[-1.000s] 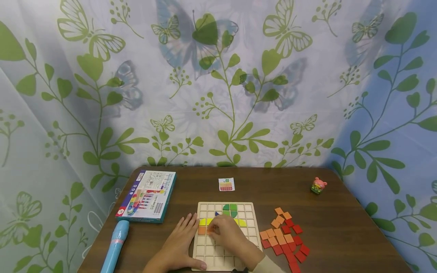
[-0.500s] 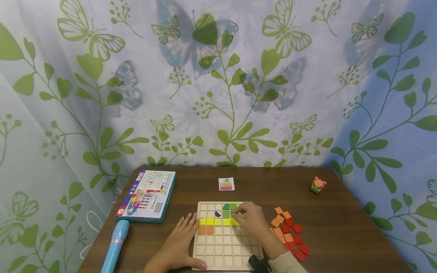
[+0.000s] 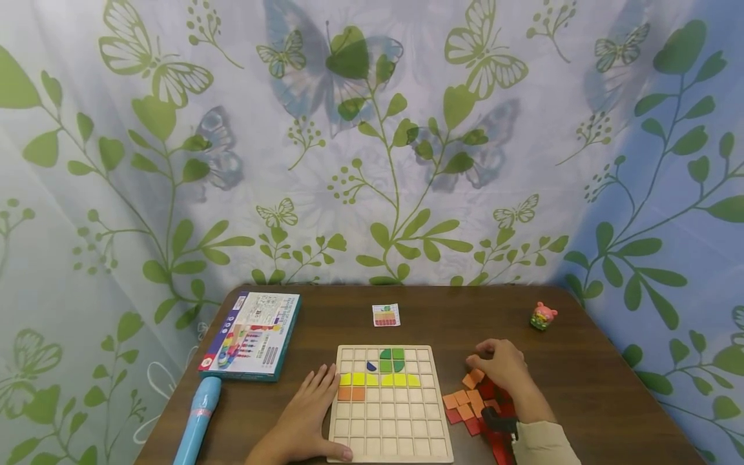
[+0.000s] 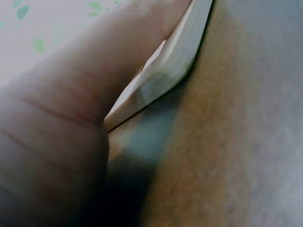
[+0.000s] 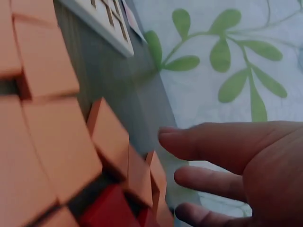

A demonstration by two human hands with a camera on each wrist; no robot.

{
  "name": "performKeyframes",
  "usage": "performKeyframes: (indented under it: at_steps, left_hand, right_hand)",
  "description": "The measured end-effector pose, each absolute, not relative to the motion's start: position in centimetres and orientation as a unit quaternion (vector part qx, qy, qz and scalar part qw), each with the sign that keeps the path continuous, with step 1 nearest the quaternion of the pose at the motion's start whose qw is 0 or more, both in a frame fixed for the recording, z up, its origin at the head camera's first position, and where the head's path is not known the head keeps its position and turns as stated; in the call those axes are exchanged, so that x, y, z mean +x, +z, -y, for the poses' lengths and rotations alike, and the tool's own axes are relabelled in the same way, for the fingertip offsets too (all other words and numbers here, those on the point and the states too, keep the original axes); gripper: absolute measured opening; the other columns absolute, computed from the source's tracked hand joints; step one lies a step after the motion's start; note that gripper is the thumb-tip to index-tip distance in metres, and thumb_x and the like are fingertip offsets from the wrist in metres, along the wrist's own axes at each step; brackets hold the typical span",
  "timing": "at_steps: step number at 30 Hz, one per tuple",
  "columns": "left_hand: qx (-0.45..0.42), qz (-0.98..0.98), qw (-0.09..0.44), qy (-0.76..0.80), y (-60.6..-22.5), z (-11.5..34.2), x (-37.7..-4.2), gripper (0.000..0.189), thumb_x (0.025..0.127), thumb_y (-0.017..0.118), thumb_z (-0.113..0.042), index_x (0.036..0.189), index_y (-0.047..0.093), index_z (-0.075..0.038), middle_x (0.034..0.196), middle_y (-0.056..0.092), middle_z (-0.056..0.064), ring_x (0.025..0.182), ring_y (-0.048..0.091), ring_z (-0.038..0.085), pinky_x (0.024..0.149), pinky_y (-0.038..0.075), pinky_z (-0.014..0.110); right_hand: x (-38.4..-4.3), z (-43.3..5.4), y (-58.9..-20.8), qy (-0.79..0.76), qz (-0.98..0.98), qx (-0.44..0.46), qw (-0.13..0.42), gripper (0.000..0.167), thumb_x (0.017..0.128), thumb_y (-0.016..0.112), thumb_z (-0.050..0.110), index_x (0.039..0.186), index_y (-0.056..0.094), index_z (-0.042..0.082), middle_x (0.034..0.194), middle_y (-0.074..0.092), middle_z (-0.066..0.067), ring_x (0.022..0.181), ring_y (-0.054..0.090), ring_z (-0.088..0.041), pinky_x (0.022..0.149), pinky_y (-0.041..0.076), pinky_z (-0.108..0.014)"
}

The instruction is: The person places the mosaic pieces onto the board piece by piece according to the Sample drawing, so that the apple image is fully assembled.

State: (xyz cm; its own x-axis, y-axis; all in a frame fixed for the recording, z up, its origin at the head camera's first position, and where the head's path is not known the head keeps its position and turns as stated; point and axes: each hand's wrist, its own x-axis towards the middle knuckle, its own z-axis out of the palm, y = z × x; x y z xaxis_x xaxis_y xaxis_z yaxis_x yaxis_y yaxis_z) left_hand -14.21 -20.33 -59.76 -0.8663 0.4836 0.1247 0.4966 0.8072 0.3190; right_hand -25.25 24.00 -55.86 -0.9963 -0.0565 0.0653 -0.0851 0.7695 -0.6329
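Note:
My left hand [image 3: 308,416] rests along the left edge of a wooden grid board [image 3: 405,427], fingers spread and thumb at the near corner. In the left wrist view the thumb [image 4: 57,90] lies against the board's side [image 4: 163,78]. Set into the board are two orange tiles [image 3: 351,393], a row of yellow pieces [image 3: 400,380], several green pieces [image 3: 386,365] and a small dark blue piece [image 3: 371,366]. My right hand [image 3: 504,368] hovers over the far end of the loose orange tiles [image 3: 466,398]; its fingers [image 5: 208,142] are parted with nothing between them.
Red tiles [image 3: 472,426] lie among and under the orange ones, right of the board. A small pattern card [image 3: 386,315] is behind the board. A boxed game [image 3: 250,336] and a blue microphone [image 3: 197,420] stand at left; a pink-topped figurine [image 3: 542,316] is back right.
My right hand has left the second orange tile in its cell and swung right across the board to the loose tiles. My left hand stays in place.

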Motion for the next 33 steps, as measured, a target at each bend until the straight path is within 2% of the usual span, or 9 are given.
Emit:
performKeyframes:
  at_steps: [3, 6, 13, 19, 23, 25, 27, 30, 33]
  left_hand:
    - [-0.257, 0.951, 0.023, -0.168, -59.9, 20.4, -14.2, 0.14, 0.07, 0.062, -0.096, 0.163, 0.031, 0.003, 0.171, 0.018, 0.022, 0.157, 0.014, 0.041, 0.124, 0.012, 0.06]
    - [-0.257, 0.952, 0.025, -0.166, -60.0, 20.5, -14.3, 0.14, 0.069, 0.061, -0.097, 0.163, 0.031, 0.002, 0.171, 0.018, 0.022, 0.157, 0.014, 0.041, 0.124, 0.012, 0.059]
    - [-0.259, 0.949, 0.018, -0.177, -59.9, 20.4, -14.2, 0.139, 0.07, 0.063, -0.095, 0.163, 0.031, 0.002, 0.171, 0.019, 0.022, 0.157, 0.014, 0.041, 0.124, 0.013, 0.061]
    - [-0.258, 0.949, 0.017, -0.182, -59.9, 20.4, -14.1, 0.139, 0.07, 0.065, -0.095, 0.164, 0.03, 0.002, 0.171, 0.019, 0.021, 0.157, 0.015, 0.041, 0.124, 0.014, 0.061]
    - [-0.258, 0.949, 0.017, -0.179, -59.9, 20.5, -14.1, 0.139, 0.07, 0.064, -0.095, 0.164, 0.03, 0.001, 0.172, 0.018, 0.02, 0.157, 0.013, 0.04, 0.124, 0.012, 0.06]
    - [-0.259, 0.949, 0.021, -0.179, -59.9, 20.5, -14.1, 0.139, 0.07, 0.064, -0.095, 0.164, 0.03, 0.002, 0.172, 0.018, 0.02, 0.157, 0.014, 0.04, 0.124, 0.012, 0.06]
    - [-0.259, 0.949, 0.024, -0.179, -59.9, 20.5, -14.1, 0.139, 0.07, 0.064, -0.095, 0.164, 0.03, 0.002, 0.171, 0.018, 0.021, 0.157, 0.014, 0.041, 0.124, 0.012, 0.06]
    - [-0.259, 0.95, 0.024, -0.175, -60.0, 20.5, -14.2, 0.139, 0.07, 0.063, -0.095, 0.164, 0.031, 0.002, 0.172, 0.018, 0.02, 0.157, 0.014, 0.041, 0.124, 0.012, 0.06]
    - [-0.261, 0.949, 0.024, -0.176, -60.1, 20.5, -14.3, 0.139, 0.07, 0.064, -0.095, 0.164, 0.03, 0.002, 0.172, 0.018, 0.02, 0.157, 0.014, 0.04, 0.124, 0.012, 0.06]
  right_hand:
    - [-25.4, -24.5, -56.2, 0.335, 0.941, 0.048, 0.013, 0.033, 0.088, 0.089, 0.028, 0.108, 0.078, 0.005, 0.108, 0.07, -0.014, 0.104, 0.064, -0.041, 0.088, 0.051, -0.061]
    - [-25.5, -24.3, -56.5, 0.335, 0.94, 0.052, 0.019, 0.024, 0.086, 0.089, 0.022, 0.103, 0.079, 0.008, 0.104, 0.068, -0.01, 0.098, 0.064, -0.035, 0.084, 0.049, -0.058]
    - [-24.8, -23.3, -56.8, 0.327, 0.943, 0.035, 0.044, 0.012, 0.089, 0.085, 0.013, 0.099, 0.079, 0.008, 0.102, 0.068, -0.01, 0.097, 0.064, -0.037, 0.085, 0.041, -0.064]
    - [-24.9, -22.8, -57.3, 0.318, 0.946, 0.031, 0.059, 0.009, 0.09, 0.083, 0.011, 0.097, 0.078, 0.007, 0.092, 0.072, -0.004, 0.092, 0.066, -0.035, 0.084, 0.039, -0.062]
    - [-24.8, -22.5, -57.5, 0.316, 0.945, 0.037, 0.075, 0.009, 0.09, 0.084, 0.011, 0.095, 0.078, 0.008, 0.091, 0.071, -0.003, 0.089, 0.066, -0.033, 0.084, 0.039, -0.061]
    - [-24.7, -22.2, -57.4, 0.321, 0.942, 0.045, 0.085, 0.008, 0.089, 0.084, 0.01, 0.094, 0.078, 0.007, 0.093, 0.07, -0.005, 0.087, 0.066, -0.032, 0.085, 0.045, -0.06]
    - [-24.5, -21.8, -57.2, 0.33, 0.938, 0.055, 0.093, 0.008, 0.089, 0.084, 0.008, 0.094, 0.078, 0.007, 0.095, 0.068, -0.007, 0.088, 0.065, -0.031, 0.084, 0.052, -0.055]
    - [-24.1, -20.9, -56.8, 0.355, 0.928, 0.063, 0.095, 0.008, 0.089, 0.084, 0.003, 0.094, 0.078, 0.006, 0.098, 0.066, -0.009, 0.087, 0.064, -0.027, 0.071, 0.059, -0.045]
    - [-23.7, -19.6, -56.7, 0.368, 0.921, 0.073, 0.1, 0.008, 0.09, 0.084, 0.003, 0.093, 0.078, 0.009, 0.098, 0.067, -0.005, 0.085, 0.064, -0.024, 0.063, 0.059, -0.035]
